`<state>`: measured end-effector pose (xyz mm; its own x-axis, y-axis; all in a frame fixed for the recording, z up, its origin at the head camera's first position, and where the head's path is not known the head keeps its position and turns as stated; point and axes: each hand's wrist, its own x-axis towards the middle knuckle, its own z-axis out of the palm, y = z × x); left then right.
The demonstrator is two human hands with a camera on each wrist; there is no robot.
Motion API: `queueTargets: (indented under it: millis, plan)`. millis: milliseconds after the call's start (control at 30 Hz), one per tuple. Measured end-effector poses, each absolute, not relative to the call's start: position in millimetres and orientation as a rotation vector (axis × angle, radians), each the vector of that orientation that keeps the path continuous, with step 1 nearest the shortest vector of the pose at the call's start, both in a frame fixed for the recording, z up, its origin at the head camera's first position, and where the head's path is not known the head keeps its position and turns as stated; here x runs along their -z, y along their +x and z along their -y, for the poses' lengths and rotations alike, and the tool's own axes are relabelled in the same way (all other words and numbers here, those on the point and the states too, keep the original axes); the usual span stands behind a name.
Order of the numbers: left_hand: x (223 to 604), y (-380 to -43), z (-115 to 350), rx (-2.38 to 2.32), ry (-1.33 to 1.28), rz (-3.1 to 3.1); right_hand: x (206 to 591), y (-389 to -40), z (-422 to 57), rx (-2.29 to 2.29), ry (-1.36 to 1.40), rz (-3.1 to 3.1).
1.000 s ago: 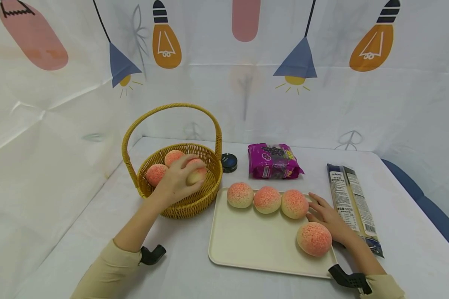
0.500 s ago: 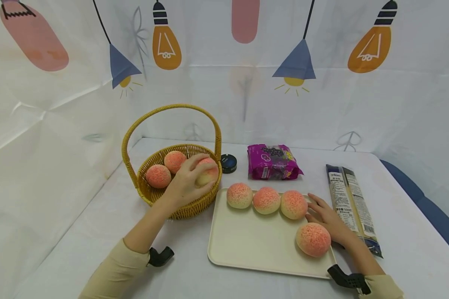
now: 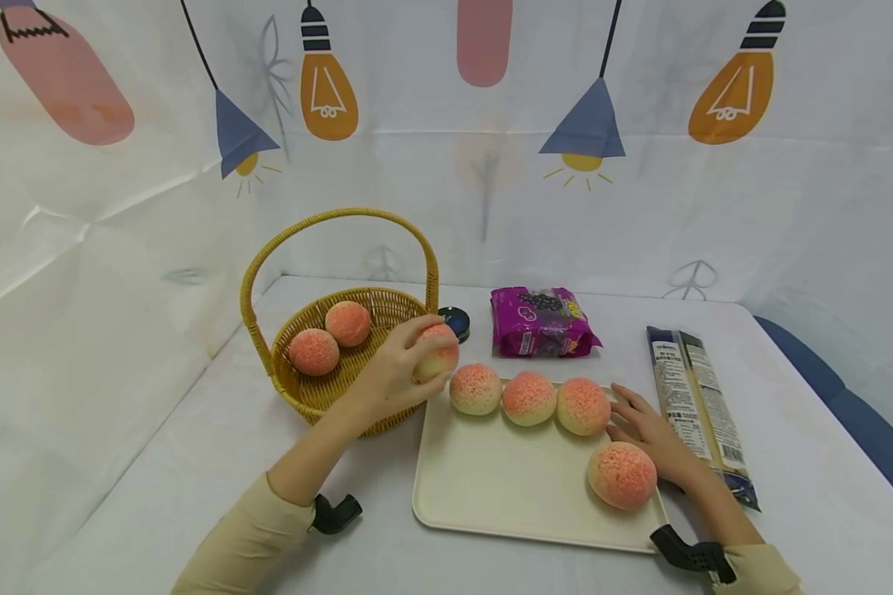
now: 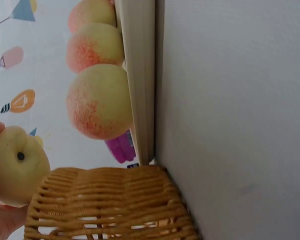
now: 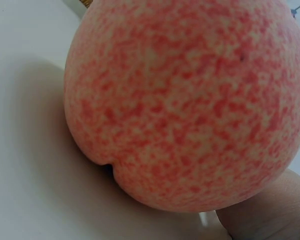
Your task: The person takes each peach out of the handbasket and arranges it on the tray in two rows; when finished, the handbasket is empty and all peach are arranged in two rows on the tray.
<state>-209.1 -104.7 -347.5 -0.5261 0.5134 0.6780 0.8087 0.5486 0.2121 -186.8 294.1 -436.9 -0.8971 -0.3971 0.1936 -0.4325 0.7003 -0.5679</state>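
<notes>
My left hand (image 3: pixel 389 373) holds a peach (image 3: pixel 437 354) by its sides, above the right rim of the wicker basket (image 3: pixel 303 402). In the left wrist view the peach (image 4: pixel 17 167) shows its pale underside, with a dark spot. Two peaches (image 3: pixel 314 352) lie in the left part of the basket. On the cream tray (image 3: pixel 491 487), three peaches (image 3: pixel 529 398) form a row along the far edge. Another peach (image 3: pixel 622 475) sits near the tray's right edge and fills much of the right wrist view. Beside it, my right hand (image 3: pixel 658 442) rests with fingertips by the row's right-hand peach.
Behind the tray lies a purple grape-printed packet (image 3: pixel 543 322). A round dark tin (image 3: pixel 455 323) stands between packet and basket. To the right of the tray is a long clear-and-blue food packet (image 3: pixel 703 413). The basket's tall handle (image 3: pixel 342 213) arches over its opening.
My left hand has carried the peach rightward, from inside the basket to over its right rim near the tray. My right hand has stayed in place.
</notes>
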Motion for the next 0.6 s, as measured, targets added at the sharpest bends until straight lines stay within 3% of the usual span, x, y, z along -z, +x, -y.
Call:
queueTargets:
  millis: [600]
  plan:
    - [349.2,-202.4,56.6,0.706,-1.243,2.125,439.2,-187.7,-295.6,-0.97,0.695,2.84]
